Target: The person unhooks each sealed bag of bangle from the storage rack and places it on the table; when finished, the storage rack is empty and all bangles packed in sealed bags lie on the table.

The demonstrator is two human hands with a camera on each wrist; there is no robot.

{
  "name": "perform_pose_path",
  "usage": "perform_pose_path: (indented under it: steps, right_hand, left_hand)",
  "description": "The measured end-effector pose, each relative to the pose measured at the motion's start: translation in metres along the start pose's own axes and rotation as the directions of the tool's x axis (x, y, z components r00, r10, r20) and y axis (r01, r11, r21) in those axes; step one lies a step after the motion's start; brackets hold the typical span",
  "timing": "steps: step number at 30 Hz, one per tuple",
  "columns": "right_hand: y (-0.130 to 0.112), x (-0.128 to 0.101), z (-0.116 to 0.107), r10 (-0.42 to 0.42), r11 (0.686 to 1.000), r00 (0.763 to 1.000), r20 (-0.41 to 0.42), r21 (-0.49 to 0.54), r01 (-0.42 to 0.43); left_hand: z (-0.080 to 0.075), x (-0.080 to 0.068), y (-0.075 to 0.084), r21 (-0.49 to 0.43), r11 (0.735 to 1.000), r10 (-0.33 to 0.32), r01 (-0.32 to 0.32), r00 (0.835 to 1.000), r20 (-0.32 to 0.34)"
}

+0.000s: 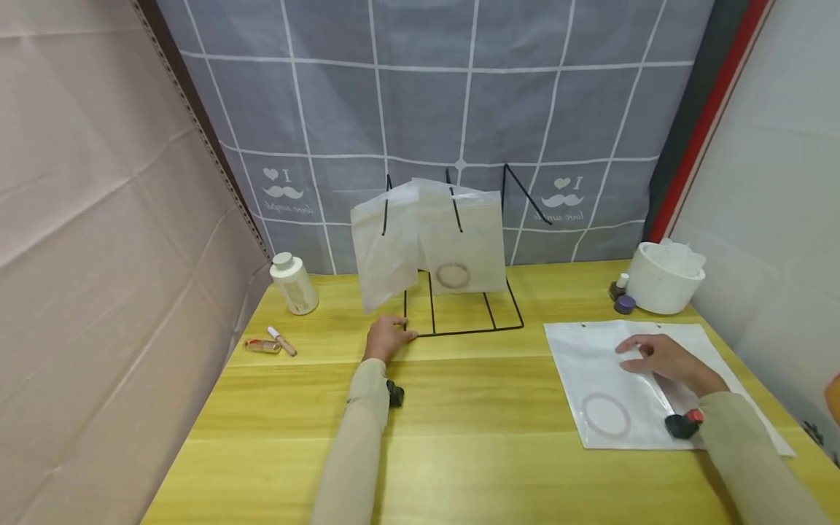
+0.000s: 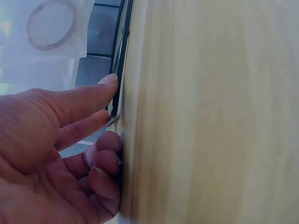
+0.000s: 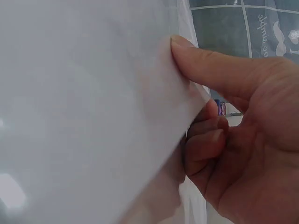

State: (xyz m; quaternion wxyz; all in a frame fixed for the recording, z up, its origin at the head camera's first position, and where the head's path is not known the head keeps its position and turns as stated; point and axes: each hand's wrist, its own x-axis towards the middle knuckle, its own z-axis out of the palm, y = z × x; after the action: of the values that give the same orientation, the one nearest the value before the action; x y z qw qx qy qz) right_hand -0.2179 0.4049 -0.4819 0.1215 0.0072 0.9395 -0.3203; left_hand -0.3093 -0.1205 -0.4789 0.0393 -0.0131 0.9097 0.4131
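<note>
A black wire rack [image 1: 475, 333] stands at the back middle of the table. Two translucent white bags [image 1: 383, 255] hang on its prongs, the right one with a pinkish ring [image 1: 453, 275] in it. At the base's front left corner, my left hand [image 1: 387, 337] pinches the wire [image 2: 119, 70] between thumb and forefinger, other fingers curled beside it. On the right lies a flat white plastic bag [image 1: 604, 372], with a pale ring [image 1: 606, 415] showing through. My right hand [image 1: 666, 361] pinches a raised edge of white plastic [image 3: 93, 107], thumb in front and fingers behind.
A white bottle [image 1: 294, 284] stands at the back left, with a small capped tube [image 1: 282, 341] and a reddish-gold tube [image 1: 262, 346] before it. At the back right are a white round container [image 1: 663, 281], a dark little bottle [image 1: 618, 286] and a purple lid [image 1: 625, 304].
</note>
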Motion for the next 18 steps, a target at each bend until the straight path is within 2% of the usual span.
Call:
perform_pose_path:
  steps: [11,18]
  right_hand:
    - [0.003,-0.001,-0.002,-0.006,1.0,1.0,0.022,0.023,0.005]
    - [0.002,-0.001,-0.012,-0.017,0.999,0.996,0.083,0.041,0.013]
  left_hand:
    - [0.002,0.003,-0.002,-0.01,1.0,-0.004,0.004,1.0,0.002]
    - [0.003,0.003,0.0,-0.003,1.0,0.016,-0.016,1.0,0.006]
